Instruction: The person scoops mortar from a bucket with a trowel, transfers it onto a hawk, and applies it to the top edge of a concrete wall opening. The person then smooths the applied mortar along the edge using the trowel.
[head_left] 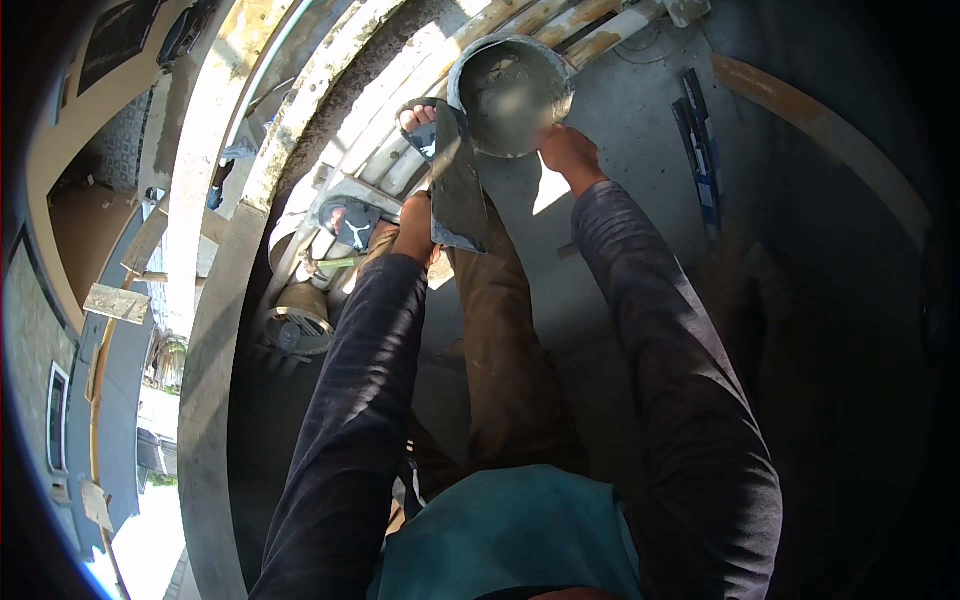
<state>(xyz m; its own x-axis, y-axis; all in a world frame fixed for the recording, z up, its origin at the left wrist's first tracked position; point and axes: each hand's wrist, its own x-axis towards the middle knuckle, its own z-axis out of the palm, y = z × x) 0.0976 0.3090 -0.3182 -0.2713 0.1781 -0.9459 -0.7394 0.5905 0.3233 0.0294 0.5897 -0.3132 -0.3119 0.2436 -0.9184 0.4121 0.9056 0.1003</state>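
Note:
My left hand (415, 228) is closed on a flat, dark mortar board (460, 190), tilted steeply beside the bucket, its face smeared grey. The fingers behind the board are mostly hidden. A round bucket (461, 72) of wet grey mortar (505, 95) stands beyond it, its rim crusted. At the bucket's near right rim, my right hand (568, 155) is curled closed. What its fingers hold is blurred and hidden against the mortar. Below the bucket's left side, a sandalled foot (420, 117) shows by the board; another sandal (352, 228) is lower left.
Long blue-and-black bars (700, 155) lie on the grey floor to the right. A curved, rusty-brown strip (820, 130) arcs beyond them. Pale poles (590, 35) run behind the bucket. A yellowish round container (300, 305) stands at left, near a concrete ledge (215, 390) overlooking another building.

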